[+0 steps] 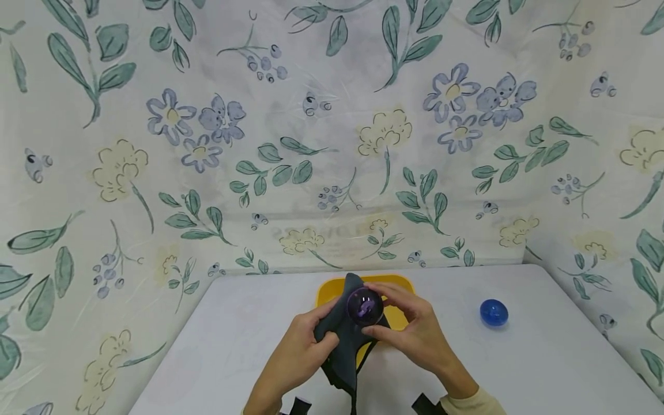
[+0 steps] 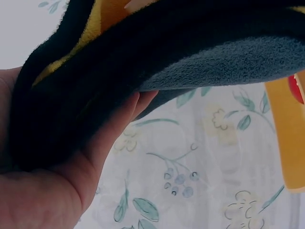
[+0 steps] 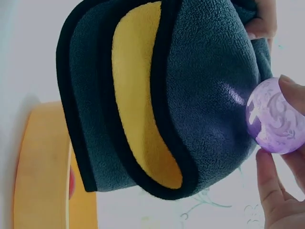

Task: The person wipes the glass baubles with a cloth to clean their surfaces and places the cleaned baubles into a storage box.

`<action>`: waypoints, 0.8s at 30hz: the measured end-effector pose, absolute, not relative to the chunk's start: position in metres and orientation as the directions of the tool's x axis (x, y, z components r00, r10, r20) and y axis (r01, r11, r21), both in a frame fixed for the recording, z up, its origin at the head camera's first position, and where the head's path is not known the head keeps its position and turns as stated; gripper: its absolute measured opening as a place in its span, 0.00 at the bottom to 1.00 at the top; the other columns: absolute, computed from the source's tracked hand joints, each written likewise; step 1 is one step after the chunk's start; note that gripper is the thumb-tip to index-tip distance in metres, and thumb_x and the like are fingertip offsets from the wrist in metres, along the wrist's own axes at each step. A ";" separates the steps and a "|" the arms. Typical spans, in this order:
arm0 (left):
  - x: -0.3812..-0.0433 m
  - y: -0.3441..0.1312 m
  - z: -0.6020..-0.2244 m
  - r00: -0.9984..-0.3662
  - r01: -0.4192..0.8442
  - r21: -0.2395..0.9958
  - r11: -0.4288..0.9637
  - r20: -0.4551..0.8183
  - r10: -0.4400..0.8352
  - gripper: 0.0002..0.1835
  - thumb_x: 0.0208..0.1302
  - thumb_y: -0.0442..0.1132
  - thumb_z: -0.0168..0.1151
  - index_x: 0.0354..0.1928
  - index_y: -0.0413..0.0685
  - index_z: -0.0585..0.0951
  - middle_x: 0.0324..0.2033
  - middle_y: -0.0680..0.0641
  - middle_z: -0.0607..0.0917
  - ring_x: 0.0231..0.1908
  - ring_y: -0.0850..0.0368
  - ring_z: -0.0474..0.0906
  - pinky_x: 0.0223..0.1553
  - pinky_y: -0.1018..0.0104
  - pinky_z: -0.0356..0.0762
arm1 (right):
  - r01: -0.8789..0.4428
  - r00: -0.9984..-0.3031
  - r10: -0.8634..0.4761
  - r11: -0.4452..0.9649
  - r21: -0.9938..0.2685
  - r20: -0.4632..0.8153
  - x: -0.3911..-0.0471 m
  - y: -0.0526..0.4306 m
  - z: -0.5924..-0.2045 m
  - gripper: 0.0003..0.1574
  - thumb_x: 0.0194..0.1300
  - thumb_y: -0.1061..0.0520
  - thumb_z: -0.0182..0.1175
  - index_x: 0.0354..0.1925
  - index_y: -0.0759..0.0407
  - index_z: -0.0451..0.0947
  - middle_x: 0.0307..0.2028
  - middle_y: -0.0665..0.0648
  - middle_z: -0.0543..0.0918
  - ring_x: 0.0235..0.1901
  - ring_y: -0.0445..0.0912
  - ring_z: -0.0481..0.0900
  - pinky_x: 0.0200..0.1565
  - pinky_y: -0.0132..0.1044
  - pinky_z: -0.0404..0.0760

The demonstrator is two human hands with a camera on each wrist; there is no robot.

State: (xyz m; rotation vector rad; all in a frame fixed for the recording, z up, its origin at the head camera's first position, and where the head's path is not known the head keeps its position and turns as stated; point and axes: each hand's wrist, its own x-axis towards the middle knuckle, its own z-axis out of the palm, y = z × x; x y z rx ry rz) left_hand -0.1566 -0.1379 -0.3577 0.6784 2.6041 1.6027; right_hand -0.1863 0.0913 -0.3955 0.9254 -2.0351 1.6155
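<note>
A dark grey towel [image 1: 343, 356] with black edging and a yellow underside [image 3: 133, 86] hangs folded from my left hand [image 1: 303, 346], whose fingers and thumb grip it. In the right wrist view, a shiny clear-purple ball [image 3: 276, 117] with a swirl pattern lies against the towel's grey side. My right hand [image 1: 422, 328] pinches this ball between thumb and fingers, holding it up in front of the towel. Some of the left fingers are hidden behind the cloth.
Behind the towel stands a yellow tub [image 1: 323, 291] on the white table [image 1: 223, 340]. Something red [image 3: 72, 183] shows partly inside it. A blue ball [image 1: 494, 313] lies on the table to the right. Flower-printed sheeting [image 1: 332, 144] encloses the back and sides.
</note>
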 end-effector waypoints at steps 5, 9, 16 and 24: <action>-0.156 -0.137 -0.355 -0.909 0.355 0.840 0.409 0.210 0.359 0.32 0.65 0.29 0.54 0.73 0.39 0.71 0.67 0.36 0.79 0.43 0.54 0.84 0.41 0.71 0.87 | -0.681 -0.724 -0.231 0.096 -0.726 0.649 -0.189 0.094 -0.396 0.40 0.55 0.64 0.76 0.66 0.55 0.78 0.61 0.57 0.84 0.59 0.41 0.81 0.59 0.31 0.82; -0.155 -0.137 -0.353 -0.914 0.347 0.835 0.427 0.200 0.352 0.32 0.66 0.30 0.55 0.73 0.39 0.72 0.68 0.37 0.79 0.43 0.53 0.82 0.40 0.73 0.85 | -0.645 -0.756 -0.219 0.098 -0.758 0.616 -0.191 0.095 -0.397 0.41 0.56 0.63 0.77 0.67 0.54 0.77 0.62 0.59 0.82 0.58 0.43 0.82 0.59 0.33 0.83; -0.153 -0.138 -0.351 -0.917 0.325 0.835 0.443 0.164 0.364 0.32 0.66 0.32 0.56 0.74 0.40 0.71 0.70 0.36 0.76 0.48 0.50 0.83 0.46 0.67 0.87 | -0.602 -0.791 -0.216 0.111 -0.791 0.572 -0.194 0.097 -0.399 0.41 0.56 0.62 0.76 0.67 0.53 0.77 0.62 0.59 0.81 0.55 0.48 0.83 0.57 0.39 0.85; -0.147 -0.137 -0.350 -0.898 0.368 0.851 0.374 0.221 0.380 0.32 0.66 0.28 0.55 0.74 0.43 0.72 0.70 0.36 0.76 0.52 0.46 0.85 0.47 0.63 0.88 | -0.600 -0.789 -0.245 0.116 -0.791 0.563 -0.197 0.098 -0.401 0.38 0.56 0.62 0.76 0.65 0.56 0.78 0.56 0.62 0.81 0.50 0.48 0.87 0.54 0.39 0.87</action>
